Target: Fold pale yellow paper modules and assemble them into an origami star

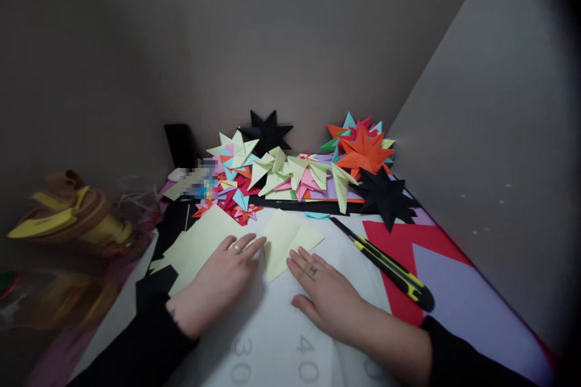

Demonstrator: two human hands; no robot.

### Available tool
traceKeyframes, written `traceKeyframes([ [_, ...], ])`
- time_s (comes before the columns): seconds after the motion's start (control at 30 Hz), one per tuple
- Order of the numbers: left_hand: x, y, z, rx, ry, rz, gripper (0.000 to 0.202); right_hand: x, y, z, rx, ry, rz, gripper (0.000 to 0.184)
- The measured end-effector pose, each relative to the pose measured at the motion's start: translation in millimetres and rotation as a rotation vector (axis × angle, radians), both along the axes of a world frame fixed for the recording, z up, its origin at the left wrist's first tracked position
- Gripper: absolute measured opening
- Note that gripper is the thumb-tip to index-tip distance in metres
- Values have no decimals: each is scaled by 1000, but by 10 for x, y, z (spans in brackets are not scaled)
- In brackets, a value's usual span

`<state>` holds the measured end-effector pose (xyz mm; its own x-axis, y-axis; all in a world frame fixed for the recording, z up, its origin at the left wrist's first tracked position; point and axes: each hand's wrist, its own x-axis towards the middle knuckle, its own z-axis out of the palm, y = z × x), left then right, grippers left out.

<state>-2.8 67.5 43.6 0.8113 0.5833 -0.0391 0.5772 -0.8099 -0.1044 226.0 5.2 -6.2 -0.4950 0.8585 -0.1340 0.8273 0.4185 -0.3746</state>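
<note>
A folded pale yellow paper piece (285,240) lies on the white cutting mat (272,326) between my two hands. My left hand (218,281) rests flat with fingers stretched out, its fingertips touching the paper's left edge and overlapping pale yellow sheets (195,245) beside it. My right hand (324,290) lies flat too, fingers extended onto the paper's lower right edge. Neither hand grips anything.
A yellow and black utility knife (385,263) lies to the right on red paper (399,242). A heap of folded paper stars (290,172) fills the back of the table. Black paper (157,287) lies at left. Grey walls close in behind and at right.
</note>
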Motion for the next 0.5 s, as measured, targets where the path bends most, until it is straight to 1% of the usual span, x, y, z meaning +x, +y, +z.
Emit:
traceKeyframes([
  [0.1,1,196,-109,69,1,-173,28,26,5,8,11,16,-3,60],
  [0.17,6,242,-155,79,16,-242,27,47,8,4,35,18,-16,59],
  [0.2,12,229,-166,85,23,-261,25,57,9,1,55,16,-21,58],
  [0.27,36,136,-166,109,41,-270,22,73,8,-9,101,10,-15,53],
  [0.37,91,-95,-147,137,69,-242,20,87,5,-24,151,3,18,45],
  [0.43,127,-229,-142,97,68,-219,18,94,7,-32,172,5,52,44],
  [0.5,147,-297,-147,36,37,-222,17,102,16,-34,187,12,100,45],
])
